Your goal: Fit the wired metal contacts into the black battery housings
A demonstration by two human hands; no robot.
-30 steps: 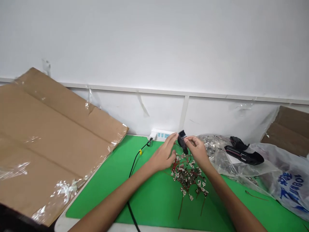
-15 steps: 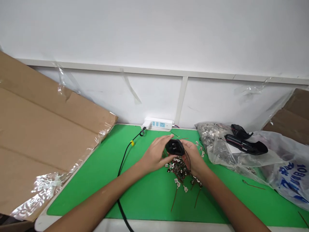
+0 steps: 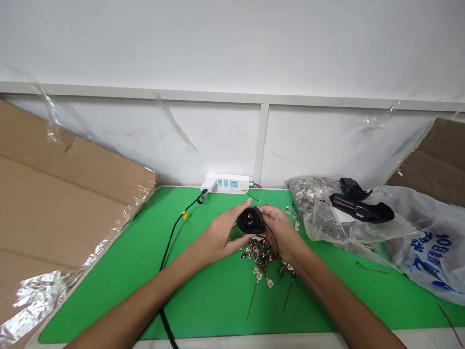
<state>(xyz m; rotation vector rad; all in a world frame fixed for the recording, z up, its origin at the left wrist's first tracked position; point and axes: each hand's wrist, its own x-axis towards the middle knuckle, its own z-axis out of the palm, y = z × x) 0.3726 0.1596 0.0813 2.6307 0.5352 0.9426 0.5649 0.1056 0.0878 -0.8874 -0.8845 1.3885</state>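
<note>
A black housing (image 3: 251,220), its hollow side showing, is held up near the middle of the green surface (image 3: 203,300), above a pile of small metal parts with thin wires (image 3: 259,249). The left hand (image 3: 221,235) grasps it from the left, fingers along its upper edge and thumb beneath; the fingers of the right hand (image 3: 281,228) are closed in at its right side, though whether they pinch the housing or a wire there cannot be told. A dark wire (image 3: 274,240) loops down beside the right hand. Beyond, at the far edge, sits a white power strip (image 3: 232,184) with a black cable (image 3: 170,242) running toward the near side. To the right, two more black housings (image 3: 363,209) lie on clear plastic bags (image 3: 327,228); at left leans a large cardboard sheet (image 3: 65,194).
</note>
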